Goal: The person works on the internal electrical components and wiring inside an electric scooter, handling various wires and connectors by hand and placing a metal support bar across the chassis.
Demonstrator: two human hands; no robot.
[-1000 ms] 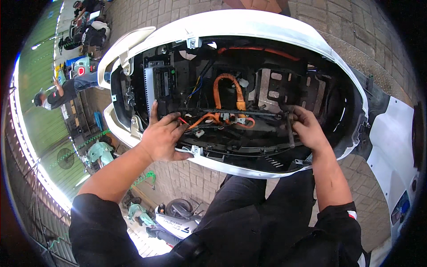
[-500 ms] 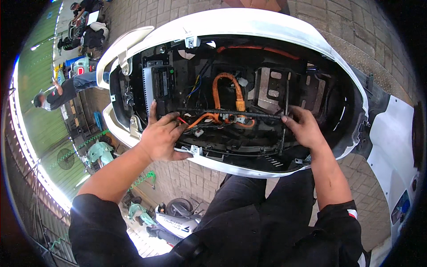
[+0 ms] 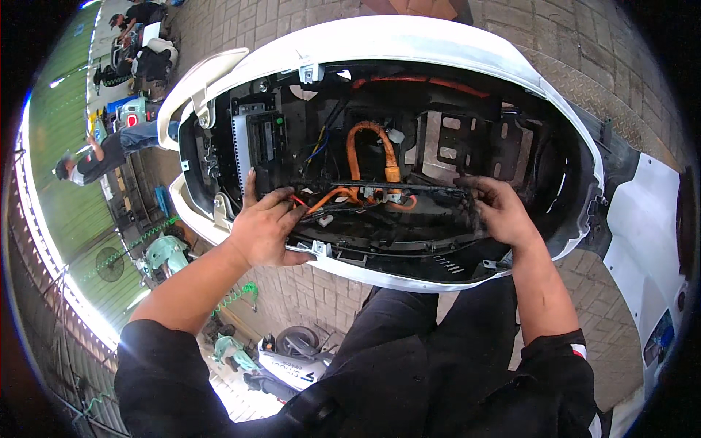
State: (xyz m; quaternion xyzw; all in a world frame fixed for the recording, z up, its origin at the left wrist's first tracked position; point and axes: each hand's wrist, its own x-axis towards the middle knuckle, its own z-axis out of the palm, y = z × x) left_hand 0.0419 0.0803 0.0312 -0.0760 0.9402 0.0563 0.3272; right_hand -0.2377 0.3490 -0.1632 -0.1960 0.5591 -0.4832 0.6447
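Observation:
In front of me is the opened white body of a scooter (image 3: 409, 36), its dark inside full of cables. My right hand (image 3: 505, 210) has its fingers closed about the cross handle of a black T-handle wrench (image 3: 431, 189); that handle is smeared by motion. The wrench's long shaft lies leftward across the bay, its far end close to my left fingertips. My left hand (image 3: 264, 230) rests with fingers apart over the near rim, thumb on the white edge. Its index finger reaches a finned grey unit (image 3: 243, 142). Thick orange cables (image 3: 352, 150) loop beside the shaft.
A metal bracket plate (image 3: 442, 146) sits in the right of the bay. A white panel (image 3: 642, 226) stands at far right. Other people (image 3: 95, 160) are at the left, near a green scooter part (image 3: 166, 252) and a fan (image 3: 109, 261). Another scooter (image 3: 292, 365) is below left.
The wrench's cross handle, sharp and upright before, is now blurred as my right fingers turn it. My right hand has shifted slightly; my left hand stays where it was.

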